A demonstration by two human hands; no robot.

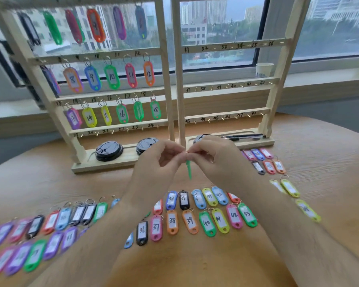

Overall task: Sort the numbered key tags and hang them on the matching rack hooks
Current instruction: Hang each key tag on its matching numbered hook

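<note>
A green key tag [188,169] hangs edge-on between my hands, above the table's middle. My left hand [161,160] and my right hand [214,156] both pinch its metal ring at the top. Behind them stand two wooden racks. The left rack [166,79] carries tags in its three upper rows, up to number 18 [155,109]; its row of hooks 19 to 24 [120,130] is bare. The right rack [278,79] has bare hooks 31 to 48. Several numbered tags lie in rows on the table, among them 38 [172,221] and 39 [190,221].
Black cup lids [109,151] sit in the left rack's base tray, and a black pen [243,136] lies in the right one. More tags lie at the left [35,241] and at the right [263,160]. A paper cup [264,69] stands on the windowsill.
</note>
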